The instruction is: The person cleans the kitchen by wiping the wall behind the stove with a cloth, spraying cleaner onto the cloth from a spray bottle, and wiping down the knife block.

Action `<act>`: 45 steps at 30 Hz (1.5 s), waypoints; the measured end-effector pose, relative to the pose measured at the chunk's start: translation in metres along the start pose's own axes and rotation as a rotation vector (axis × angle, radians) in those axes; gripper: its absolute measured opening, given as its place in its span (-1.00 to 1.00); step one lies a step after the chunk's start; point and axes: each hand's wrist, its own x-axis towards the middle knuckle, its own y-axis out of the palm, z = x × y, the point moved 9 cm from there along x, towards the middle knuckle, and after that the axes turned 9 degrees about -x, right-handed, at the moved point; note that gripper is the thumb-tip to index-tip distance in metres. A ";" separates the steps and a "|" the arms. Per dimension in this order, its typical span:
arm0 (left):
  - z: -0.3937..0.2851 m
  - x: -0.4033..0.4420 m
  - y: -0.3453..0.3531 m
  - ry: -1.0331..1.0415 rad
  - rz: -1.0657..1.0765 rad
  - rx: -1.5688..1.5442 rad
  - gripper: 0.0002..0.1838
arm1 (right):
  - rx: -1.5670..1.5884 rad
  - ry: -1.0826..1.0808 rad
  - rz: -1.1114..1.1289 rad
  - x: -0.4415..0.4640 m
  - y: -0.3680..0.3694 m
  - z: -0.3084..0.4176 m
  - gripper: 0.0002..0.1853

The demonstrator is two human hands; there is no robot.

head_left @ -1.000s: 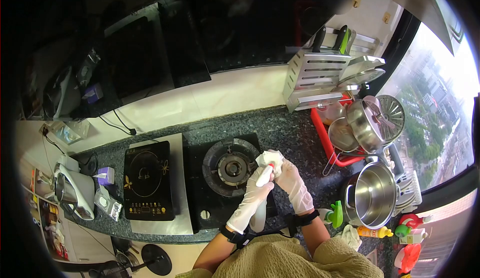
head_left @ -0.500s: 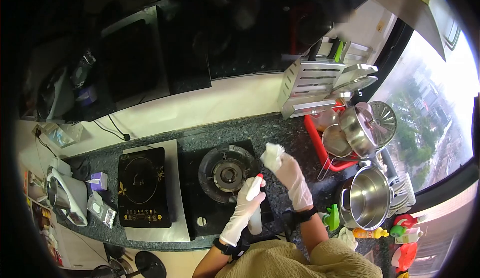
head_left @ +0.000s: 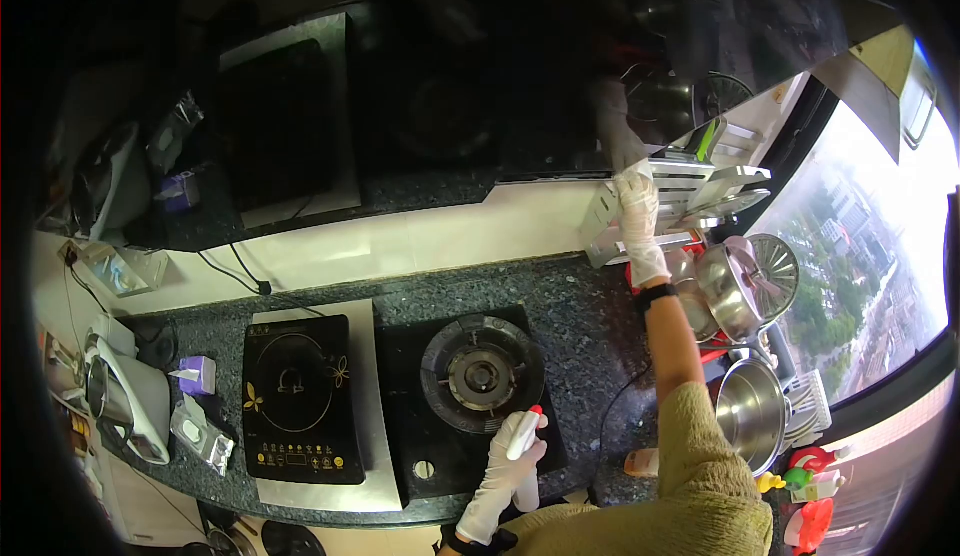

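In a white glove, my left hand (head_left: 508, 471) is closed round the neck of a spray bottle (head_left: 524, 434) with a white head and red tip, at the front edge of the gas stove (head_left: 455, 456). My gloved right hand (head_left: 637, 201) is stretched up to the lower edge of the glossy black hood (head_left: 540, 86), in front of the metal knife rack (head_left: 685, 181). Its fingers look bent against the panel; the white cloth seen earlier cannot be made out there. The round burner (head_left: 482, 376) lies beyond my left hand.
A black induction cooker (head_left: 298, 396) stands on a steel plate at the left. Further left are a purple tissue box (head_left: 197, 375) and a foil wipes pack (head_left: 203, 436). Steel pots, one a large pot (head_left: 750, 411), stand at the right beside the window (head_left: 860, 236).
My right hand has moved from above the counter beside the burner up to the hood. My left hand has lowered slightly with the spray bottle. The view has shifted.
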 end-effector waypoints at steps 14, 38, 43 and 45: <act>-0.009 0.011 -0.003 0.027 -0.014 0.019 -0.48 | -0.430 -0.338 0.363 -0.094 0.101 0.049 -0.62; -0.019 0.013 0.008 0.016 -0.066 0.092 -0.49 | -0.744 -0.558 0.233 -0.061 0.120 0.058 -0.68; -0.008 0.015 -0.004 -0.015 -0.084 0.124 -0.49 | -0.496 -0.487 0.440 -0.079 0.151 0.065 -0.66; -0.013 0.016 -0.001 -0.027 -0.107 0.107 -0.48 | -0.465 -0.421 0.498 -0.045 0.124 0.047 -0.67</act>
